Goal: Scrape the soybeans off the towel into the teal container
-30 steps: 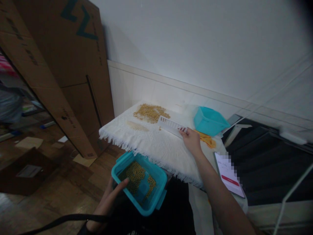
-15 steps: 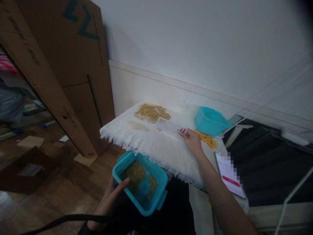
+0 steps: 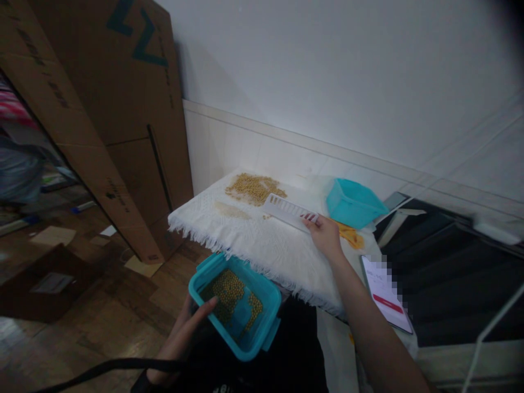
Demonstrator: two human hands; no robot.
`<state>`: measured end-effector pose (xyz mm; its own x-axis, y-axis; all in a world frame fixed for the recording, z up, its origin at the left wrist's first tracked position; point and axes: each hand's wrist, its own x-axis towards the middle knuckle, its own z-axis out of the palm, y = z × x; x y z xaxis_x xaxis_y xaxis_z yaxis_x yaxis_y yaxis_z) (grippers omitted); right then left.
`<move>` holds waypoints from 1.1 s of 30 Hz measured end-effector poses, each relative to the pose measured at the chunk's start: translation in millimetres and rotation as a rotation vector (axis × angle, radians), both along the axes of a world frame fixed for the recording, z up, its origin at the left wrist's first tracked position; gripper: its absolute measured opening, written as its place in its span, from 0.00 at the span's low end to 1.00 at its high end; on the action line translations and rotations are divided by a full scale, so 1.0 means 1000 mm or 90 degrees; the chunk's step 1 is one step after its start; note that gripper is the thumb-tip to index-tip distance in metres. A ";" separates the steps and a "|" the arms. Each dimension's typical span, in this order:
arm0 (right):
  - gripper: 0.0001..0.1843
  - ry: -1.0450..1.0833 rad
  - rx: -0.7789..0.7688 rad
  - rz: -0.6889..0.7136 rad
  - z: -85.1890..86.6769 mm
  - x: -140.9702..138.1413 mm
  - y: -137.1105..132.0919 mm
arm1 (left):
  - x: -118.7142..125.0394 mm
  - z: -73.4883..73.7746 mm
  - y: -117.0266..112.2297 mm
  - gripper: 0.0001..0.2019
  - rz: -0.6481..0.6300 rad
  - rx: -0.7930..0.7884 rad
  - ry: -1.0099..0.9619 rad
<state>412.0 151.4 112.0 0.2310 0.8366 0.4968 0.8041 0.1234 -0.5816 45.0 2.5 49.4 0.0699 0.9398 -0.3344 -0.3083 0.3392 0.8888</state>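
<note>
My left hand (image 3: 186, 330) grips the near left side of a teal plastic container (image 3: 266, 327), thumb over its rim, and holds it just below the table's front edge. Yellow beans (image 3: 229, 292) cover part of its bottom. My right hand (image 3: 327, 234) is stretched over the white fringed cloth (image 3: 262, 245) and pinches the near end of a white slotted plastic strip (image 3: 286, 210). The strip's far end reaches a loose pile of beans (image 3: 251, 187) at the back of the cloth.
A second teal container (image 3: 354, 203) sits at the cloth's back right, with yellow-orange scraps (image 3: 350, 234) in front of it. A phone (image 3: 387, 295) with a lit screen lies at the right. Tall cardboard boxes (image 3: 123, 109) lean at the left over a wooden floor.
Almost nothing differs: my right hand and the white strip have crept slightly right, while the left hand and its container stay put.
</note>
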 end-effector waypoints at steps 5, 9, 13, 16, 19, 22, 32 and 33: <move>0.14 0.010 -0.009 0.015 -0.002 0.002 0.000 | -0.002 -0.002 -0.001 0.34 -0.036 -0.036 -0.032; 0.14 0.031 -0.014 0.030 -0.002 0.002 -0.001 | -0.002 -0.003 0.000 0.35 -0.027 -0.046 -0.030; 0.13 0.025 0.004 0.000 -0.002 0.004 0.000 | 0.000 -0.004 0.001 0.34 0.008 -0.011 0.006; 0.13 0.021 -0.005 0.012 -0.003 0.004 0.000 | 0.000 -0.004 0.002 0.35 0.024 0.007 0.027; 0.13 0.026 -0.007 0.027 -0.005 0.003 -0.001 | -0.001 -0.003 0.001 0.35 0.020 0.005 0.029; 0.13 0.031 -0.001 0.033 -0.005 0.001 -0.002 | 0.000 -0.001 0.000 0.34 0.013 0.008 0.027; 0.12 0.043 -0.033 0.073 0.003 -0.008 -0.006 | -0.001 -0.005 0.001 0.34 0.007 0.007 0.029; 0.12 0.041 -0.038 0.079 0.003 -0.009 -0.007 | -0.001 -0.005 0.001 0.34 0.005 0.007 0.027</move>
